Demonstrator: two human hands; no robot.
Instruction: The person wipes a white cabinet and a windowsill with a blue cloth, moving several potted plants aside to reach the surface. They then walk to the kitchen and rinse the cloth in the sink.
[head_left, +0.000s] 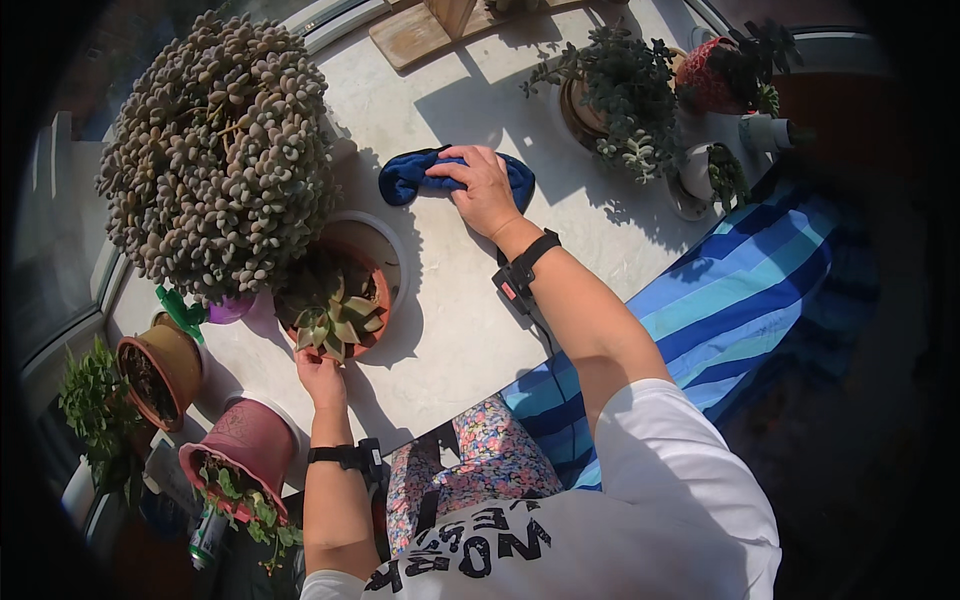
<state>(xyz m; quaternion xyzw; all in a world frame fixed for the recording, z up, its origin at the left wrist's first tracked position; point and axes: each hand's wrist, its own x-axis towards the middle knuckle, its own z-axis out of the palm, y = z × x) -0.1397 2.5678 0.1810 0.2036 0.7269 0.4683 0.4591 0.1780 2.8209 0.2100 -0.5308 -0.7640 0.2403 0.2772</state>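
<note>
My left hand (322, 381) holds the near rim of an orange plant pot (384, 296), with its fingertips partly hidden under the leaves. A rosette succulent (337, 315) with pointed green leaves grows in this pot. Behind the pot, and partly covered by it, is a round white saucer (401, 255). Farther right, my right hand (480, 187) grips a bunched dark blue cloth (405, 178) from above, and the cloth lies against the white tabletop (465, 315). Both my wrists wear black straps with small devices.
A large bushy succulent (217, 157) rises at the left. Below it stand a green spray trigger (180, 313), a yellowish pot (171, 367) and a pink pot (247, 442). Trailing succulents (630, 90) and a red pot (705, 75) are at right, near blue striped fabric (735, 292).
</note>
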